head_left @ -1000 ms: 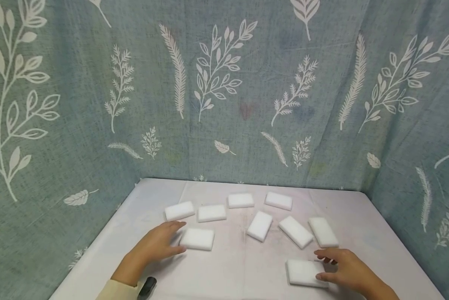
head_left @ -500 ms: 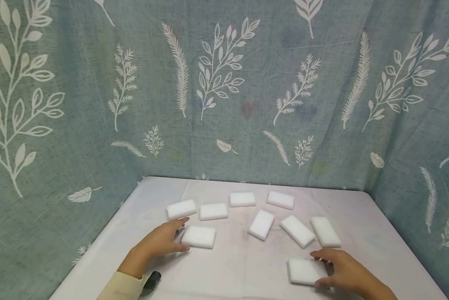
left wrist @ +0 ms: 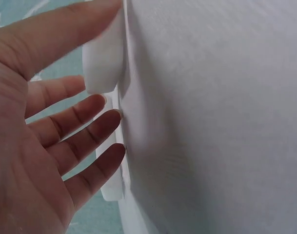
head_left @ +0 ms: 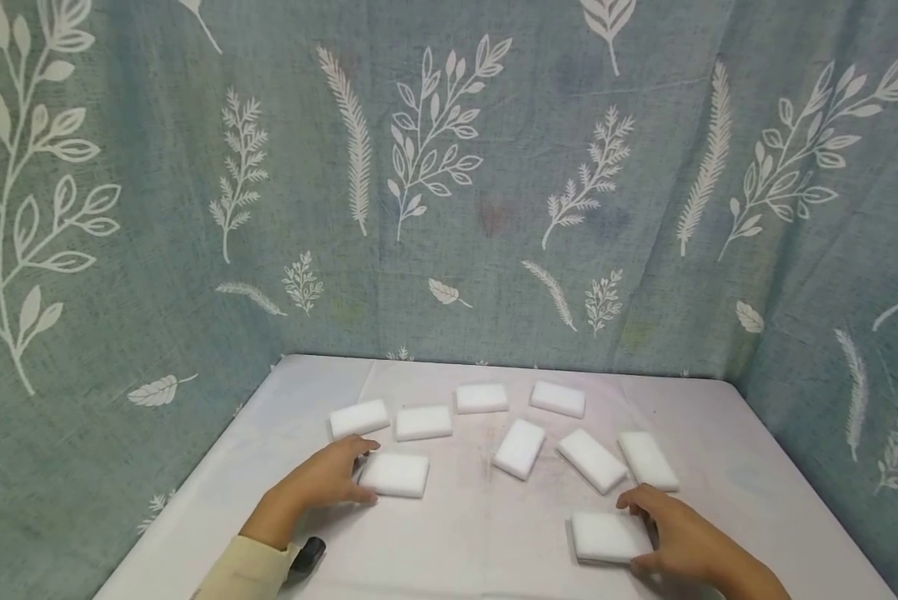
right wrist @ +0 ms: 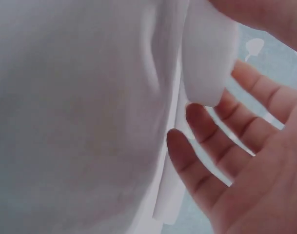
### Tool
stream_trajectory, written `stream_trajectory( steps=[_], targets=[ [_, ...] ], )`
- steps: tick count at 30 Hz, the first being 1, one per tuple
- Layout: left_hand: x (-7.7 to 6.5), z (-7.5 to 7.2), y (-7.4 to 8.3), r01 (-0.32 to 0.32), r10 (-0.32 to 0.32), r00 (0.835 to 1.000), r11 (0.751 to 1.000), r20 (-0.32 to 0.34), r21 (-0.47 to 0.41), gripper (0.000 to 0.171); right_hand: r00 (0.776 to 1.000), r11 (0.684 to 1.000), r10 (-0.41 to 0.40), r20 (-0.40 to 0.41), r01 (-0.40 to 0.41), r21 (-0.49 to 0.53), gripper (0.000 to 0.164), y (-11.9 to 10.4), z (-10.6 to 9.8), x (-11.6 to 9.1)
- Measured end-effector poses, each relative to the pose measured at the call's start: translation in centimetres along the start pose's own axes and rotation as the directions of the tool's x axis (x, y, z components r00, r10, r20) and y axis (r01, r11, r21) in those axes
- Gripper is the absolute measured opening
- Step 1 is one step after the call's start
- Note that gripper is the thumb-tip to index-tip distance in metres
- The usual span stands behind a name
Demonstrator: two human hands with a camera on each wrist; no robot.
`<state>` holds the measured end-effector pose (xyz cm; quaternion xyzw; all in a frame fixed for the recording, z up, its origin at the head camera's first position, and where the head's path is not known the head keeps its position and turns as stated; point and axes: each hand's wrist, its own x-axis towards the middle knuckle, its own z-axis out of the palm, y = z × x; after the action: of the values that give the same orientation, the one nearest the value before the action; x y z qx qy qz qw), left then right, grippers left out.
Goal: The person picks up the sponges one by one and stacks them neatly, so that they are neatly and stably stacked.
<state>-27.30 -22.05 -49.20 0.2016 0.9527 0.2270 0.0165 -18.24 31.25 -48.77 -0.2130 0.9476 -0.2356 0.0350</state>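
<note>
Two white rectangular blocks that look like sponges are near the hands. Around the left end of the left sponge (head_left: 396, 475) my left hand (head_left: 321, 479) spreads, thumb at the near side and index finger over the far side. In the left wrist view its other fingers (left wrist: 85, 146) are loosely bent and apart, below that sponge (left wrist: 103, 63). My right hand (head_left: 681, 533) pinches the right end of the nearest sponge (head_left: 606, 535), thumb at the near edge, index at the far edge. The right wrist view has this sponge (right wrist: 209, 58) between thumb and fingers.
Several like sponges lie farther back on the white tabletop (head_left: 486, 533), among them a tilted sponge (head_left: 647, 461) just beyond the right hand. A black object (head_left: 309, 557) sits by the left wrist. Blue-green leaf-patterned cloth (head_left: 449, 183) encloses the back and sides.
Both thumbs and index fingers have drawn in closer around their sponges. The right sponge has shifted slightly left and away; the left sponge stays put.
</note>
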Motion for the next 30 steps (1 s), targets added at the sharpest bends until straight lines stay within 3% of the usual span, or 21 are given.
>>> stream_trajectory(
  steps=[5,12,16,22,30],
  targets=[
    [0.5,0.0,0.1,0.012,-0.012,1.000,1.000,-0.003,-0.029,0.066,0.997,1.000,-0.023,-0.070,0.024,0.013,0.065,-0.4,0.0,0.8],
    [1.3,-0.1,0.3,0.009,-0.009,1.000,0.997,0.007,-0.076,0.067,0.989,0.995,-0.101,-0.112,0.102,0.004,0.064,-1.1,1.0,2.6],
    [1.7,-0.1,0.6,-0.042,0.042,0.999,0.997,0.000,-0.072,0.066,0.981,0.986,-0.164,-0.105,0.164,-0.005,0.060,-1.9,1.8,3.8],
    [1.9,-0.1,1.4,-0.145,0.143,0.989,0.985,-0.019,-0.091,0.063,0.976,0.981,-0.196,-0.093,0.195,-0.018,0.056,-3.0,2.3,5.4],
    [2.4,0.2,2.2,-0.156,0.153,0.987,0.981,-0.039,-0.114,0.065,0.957,0.960,-0.268,-0.111,0.275,0.050,0.054,-4.2,3.6,7.8]
  ],
)
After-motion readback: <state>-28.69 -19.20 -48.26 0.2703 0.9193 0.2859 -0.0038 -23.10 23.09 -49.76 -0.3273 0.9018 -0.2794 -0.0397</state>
